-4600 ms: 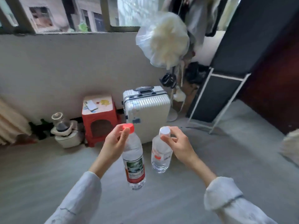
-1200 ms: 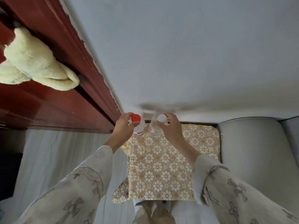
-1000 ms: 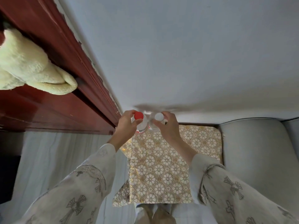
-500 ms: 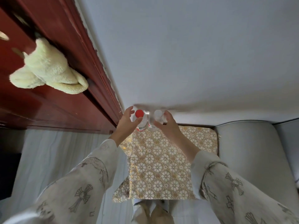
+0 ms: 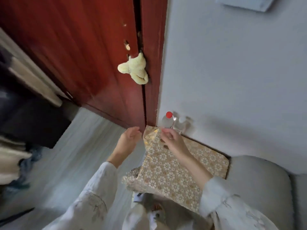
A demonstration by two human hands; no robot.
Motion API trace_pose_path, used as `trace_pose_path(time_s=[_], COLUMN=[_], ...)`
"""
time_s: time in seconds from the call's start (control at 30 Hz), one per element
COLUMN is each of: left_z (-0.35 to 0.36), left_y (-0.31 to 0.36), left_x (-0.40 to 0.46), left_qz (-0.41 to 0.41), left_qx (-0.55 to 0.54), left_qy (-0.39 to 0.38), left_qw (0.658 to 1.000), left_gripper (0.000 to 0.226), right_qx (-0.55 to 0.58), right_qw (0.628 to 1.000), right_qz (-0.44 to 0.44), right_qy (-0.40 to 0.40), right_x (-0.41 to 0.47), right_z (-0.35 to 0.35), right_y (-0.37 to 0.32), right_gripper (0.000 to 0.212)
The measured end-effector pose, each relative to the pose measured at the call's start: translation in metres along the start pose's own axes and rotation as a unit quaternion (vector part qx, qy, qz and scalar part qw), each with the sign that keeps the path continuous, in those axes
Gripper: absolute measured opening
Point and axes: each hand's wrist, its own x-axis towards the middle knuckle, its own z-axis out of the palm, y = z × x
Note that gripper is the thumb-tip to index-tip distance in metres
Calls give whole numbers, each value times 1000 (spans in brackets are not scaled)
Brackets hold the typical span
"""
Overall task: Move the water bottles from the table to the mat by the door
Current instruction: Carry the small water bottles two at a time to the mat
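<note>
Two clear water bottles stand side by side at the far corner of the gold flower-patterned mat [image 5: 167, 170], against the grey wall beside the door. The red-capped bottle [image 5: 167, 122] is on the left; the white-capped bottle [image 5: 181, 124] on the right is blurred. My left hand [image 5: 128, 140] hovers over the floor left of the mat, palm up, fingers apart, holding nothing. My right hand [image 5: 171, 138] is over the mat just in front of the bottles, fingers loosely curled, apart from both bottles.
A dark red wooden door [image 5: 93, 55] with a pale yellow plush toy [image 5: 136, 70] hanging at its edge rises on the left. A grey cushioned seat [image 5: 259, 183] borders the mat on the right. Dark furniture and cloth lie at the far left on the pale floor.
Both hands have let go of the bottles and drawn back toward me. The bottles now stand alone on the mat by the wall. My view has swung left toward the door.
</note>
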Motion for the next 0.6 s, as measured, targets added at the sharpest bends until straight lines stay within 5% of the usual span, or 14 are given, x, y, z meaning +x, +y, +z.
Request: trace_pose_path(time_s=[0.3, 0.6], left_z=[-128, -194], left_y=[-36, -136], left_x=[-188, -476], left_qz=[7, -82], left_qx=[-50, -131], left_qy=[271, 515], left_qw=[961, 843], left_gripper=[20, 13], right_qx=[-98, -118], right_qw=[958, 842], right_qz=[-167, -249], right_qy=[-214, -463], right_x=[-100, -299], right_z=[122, 324], right_y=[-98, -117], right_gripper=[28, 15])
